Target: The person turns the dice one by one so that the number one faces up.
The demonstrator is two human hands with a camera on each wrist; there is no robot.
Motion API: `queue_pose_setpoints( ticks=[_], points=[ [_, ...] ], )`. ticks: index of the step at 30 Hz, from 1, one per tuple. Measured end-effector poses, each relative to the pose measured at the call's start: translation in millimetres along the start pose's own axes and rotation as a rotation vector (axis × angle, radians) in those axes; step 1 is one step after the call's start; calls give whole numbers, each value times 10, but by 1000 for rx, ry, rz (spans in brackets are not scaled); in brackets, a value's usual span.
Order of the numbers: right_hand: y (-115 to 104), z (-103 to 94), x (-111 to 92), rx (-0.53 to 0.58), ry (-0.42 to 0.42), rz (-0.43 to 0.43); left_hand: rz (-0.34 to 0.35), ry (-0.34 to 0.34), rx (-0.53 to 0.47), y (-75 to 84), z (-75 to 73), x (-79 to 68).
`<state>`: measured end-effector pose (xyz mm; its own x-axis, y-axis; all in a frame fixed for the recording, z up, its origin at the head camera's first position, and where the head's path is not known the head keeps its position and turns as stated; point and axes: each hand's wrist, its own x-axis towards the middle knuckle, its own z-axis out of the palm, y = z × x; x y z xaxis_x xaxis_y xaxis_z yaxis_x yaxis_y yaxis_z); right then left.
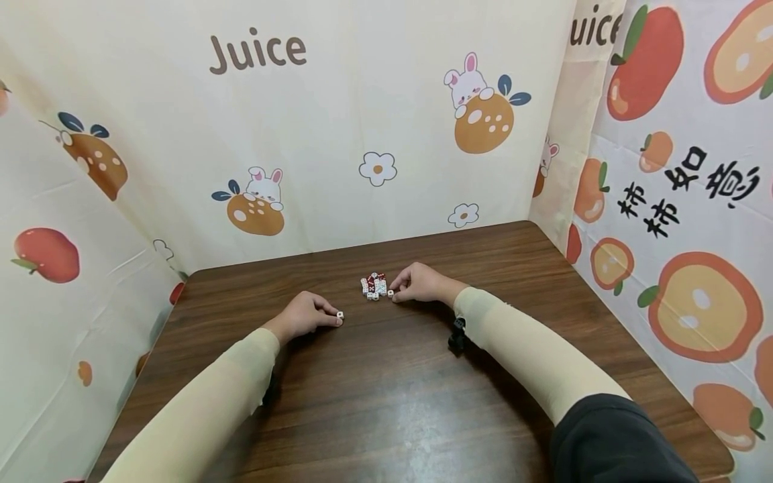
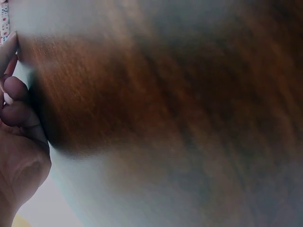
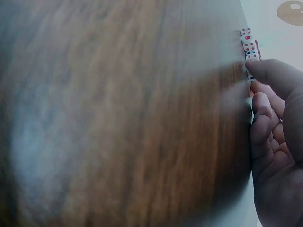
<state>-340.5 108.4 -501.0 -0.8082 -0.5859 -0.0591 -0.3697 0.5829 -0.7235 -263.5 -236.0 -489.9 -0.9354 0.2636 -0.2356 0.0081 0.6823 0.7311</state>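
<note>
On the wooden table (image 1: 386,376) a small cluster of white and red dice (image 1: 371,287) sits close together near the middle. My left hand (image 1: 306,314), a little left and nearer to me, pinches a white die (image 1: 340,314) between thumb and fingertips. Just right of the cluster, my right hand (image 1: 419,282) pinches another white die (image 1: 390,294) at its fingertips. The right wrist view shows stacked dice (image 3: 249,43) beyond the thumb (image 3: 274,75). In the left wrist view the left hand (image 2: 21,151) is low over the tabletop, its die hidden.
A printed cloth wall (image 1: 374,121) rises behind the table, with another at the right (image 1: 682,201) and one at the left (image 1: 60,322). A small black object (image 1: 457,335) hangs under the right wrist.
</note>
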Motion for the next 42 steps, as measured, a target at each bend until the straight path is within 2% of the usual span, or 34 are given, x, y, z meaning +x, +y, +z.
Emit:
queue_pose_setpoints(
  ticks=[15, 20, 26, 35, 42],
  points=[
    [-29, 58, -14, -17, 76, 30, -1, -12, -8, 10, -15, -10],
    [-27, 62, -46, 31, 101, 44, -1, -17, -7, 11, -17, -11],
    [-102, 97, -119, 151, 89, 96, -3, -18, -14, 2, -20, -3],
    [-341, 370, -144, 183, 42, 67, -14, -27, -3, 9, -15, 10],
    [-601, 572, -55, 85, 74, -17, 6, -26, 17, 12, -19, 19]
  ],
)
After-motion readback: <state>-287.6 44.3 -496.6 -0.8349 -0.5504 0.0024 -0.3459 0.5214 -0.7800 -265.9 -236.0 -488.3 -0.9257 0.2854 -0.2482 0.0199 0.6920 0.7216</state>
